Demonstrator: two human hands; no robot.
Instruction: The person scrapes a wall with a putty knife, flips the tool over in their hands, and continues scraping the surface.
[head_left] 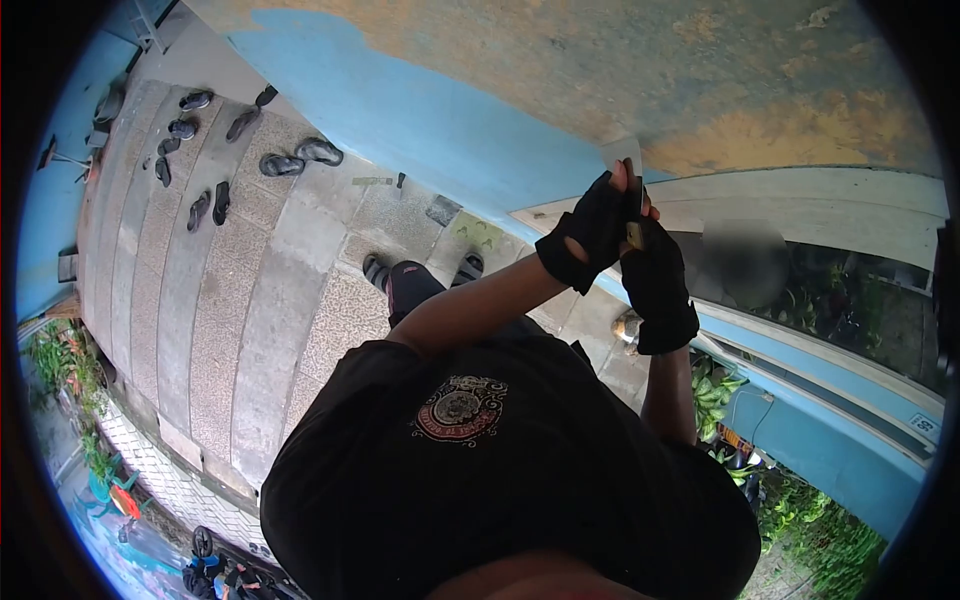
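Observation:
A scraper (634, 205) with a flat pale blade and a handle is held up against the wall. Its blade meets the wall (560, 75) where blue paint gives way to a rough, brownish bare patch, just above the window frame. My left hand (592, 232), in a black fingerless glove, grips the scraper near its blade, fingertips pointing up. Lower down, my right hand (660, 285), gloved the same way, is closed around the handle. The gloves partly hide the handle and the fingers.
To the right, a window with a pale frame (800, 190) and dark glass sits below the scraped patch. Sandals (282, 163) and several other pairs lie on the paved floor (240, 290) to the left. Green plants (712, 392) grow under the sill.

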